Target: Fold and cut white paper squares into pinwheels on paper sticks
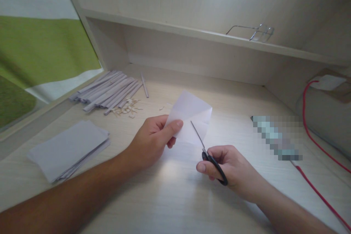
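A small white sheet of paper [192, 108] is pinched between the thumb and fingers of my left hand [156, 139], held up above the desk. My right hand [230, 166] grips a pair of scissors [197, 135] by the black handles. One thin metal blade shows across the lower part of the paper; the other blade is hidden, perhaps behind the sheet. On the left of the desk lies a stack of white paper sheets [68, 150]. Farther back sits a pile of rolled paper tubes [109, 89], with one tube [144, 85] lying apart.
Small pale scraps [127, 108] lie beside the tubes. A blurred-out phone-like device [274, 137] with a red cable [320, 193] rests at the right. A shelf [178, 29] crosses the back, bearing a wire stand [257, 31]. A green and white curtain [46, 47] hangs at left.
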Action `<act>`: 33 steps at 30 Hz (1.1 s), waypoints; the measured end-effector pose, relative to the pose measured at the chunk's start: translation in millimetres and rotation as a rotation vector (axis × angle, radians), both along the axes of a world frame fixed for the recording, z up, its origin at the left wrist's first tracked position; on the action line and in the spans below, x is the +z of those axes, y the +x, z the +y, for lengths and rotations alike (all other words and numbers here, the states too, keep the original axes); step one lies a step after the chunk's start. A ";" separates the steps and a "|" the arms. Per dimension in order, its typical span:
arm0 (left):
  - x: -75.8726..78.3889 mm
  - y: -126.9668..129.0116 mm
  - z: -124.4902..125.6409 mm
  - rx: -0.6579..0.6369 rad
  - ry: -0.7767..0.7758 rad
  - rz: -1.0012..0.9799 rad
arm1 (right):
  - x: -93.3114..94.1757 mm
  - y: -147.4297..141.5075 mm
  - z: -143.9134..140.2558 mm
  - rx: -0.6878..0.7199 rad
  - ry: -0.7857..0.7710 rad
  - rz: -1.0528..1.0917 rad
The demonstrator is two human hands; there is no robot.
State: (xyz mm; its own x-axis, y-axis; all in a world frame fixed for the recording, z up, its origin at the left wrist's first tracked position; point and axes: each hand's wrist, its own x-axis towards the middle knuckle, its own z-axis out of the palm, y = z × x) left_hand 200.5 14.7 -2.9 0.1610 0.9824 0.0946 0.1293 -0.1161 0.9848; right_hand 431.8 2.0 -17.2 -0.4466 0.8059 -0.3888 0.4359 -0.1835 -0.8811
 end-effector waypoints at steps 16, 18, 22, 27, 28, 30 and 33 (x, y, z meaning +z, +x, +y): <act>-4.7 6.0 1.5 0.098 -0.059 0.093 | 1.0 1.0 3.2 -0.077 -0.106 0.065; -5.7 6.8 2.7 0.106 -0.081 0.106 | 1.7 1.4 3.7 -0.083 -0.132 0.070; -5.9 8.5 6.0 0.113 -0.098 0.126 | 1.4 1.9 4.7 -0.094 -0.179 0.114; -5.6 8.6 8.1 0.091 -0.110 0.117 | 0.4 1.1 6.0 -0.127 -0.259 0.140; -6.0 8.1 8.0 0.085 -0.115 0.110 | 0.8 1.0 6.3 -0.124 -0.266 0.136; -6.8 6.7 7.3 0.083 -0.126 0.107 | 2.3 0.9 6.7 -0.107 -0.263 0.119; -6.5 5.1 5.4 0.089 -0.150 0.104 | 4.2 1.6 7.0 -0.075 -0.243 0.094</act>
State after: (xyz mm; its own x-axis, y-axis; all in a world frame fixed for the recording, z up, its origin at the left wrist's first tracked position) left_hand 205.6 20.1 -9.4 0.0741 0.9950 -0.0663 0.2347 0.0472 0.9709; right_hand 433.4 9.0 -13.0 -0.4320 0.7263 -0.5347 0.3317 -0.4234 -0.8430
